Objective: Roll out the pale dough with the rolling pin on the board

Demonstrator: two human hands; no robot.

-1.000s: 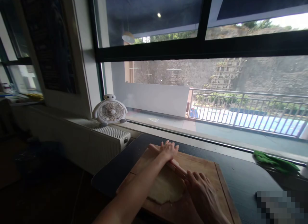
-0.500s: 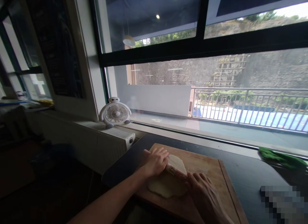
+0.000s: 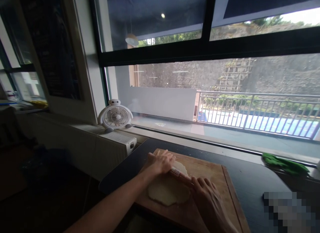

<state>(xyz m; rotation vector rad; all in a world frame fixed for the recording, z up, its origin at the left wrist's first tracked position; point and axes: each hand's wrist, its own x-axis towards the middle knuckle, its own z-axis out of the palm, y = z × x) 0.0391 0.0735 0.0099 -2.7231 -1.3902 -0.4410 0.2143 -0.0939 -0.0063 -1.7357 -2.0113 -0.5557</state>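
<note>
A wooden rolling pin lies slantwise across a flat, pale sheet of dough. My left hand is closed over the pin's far left end, whose tip shows past the knuckles. Fingers of my right hand curl over the near right end. Dough shows on both sides of the pin, with a wider part on the near side and uneven edges. Beneath it is a wooden board with a raised strip along its right side.
The board rests on a dark table below a large window. A white fan stands on the sill at left, above a white radiator. On the right are a green cloth and a blurred-out object.
Both hands still hold the rolling pin on the dough, and the pin has turned slightly. The whole view has shifted a little, so things sit further left.
</note>
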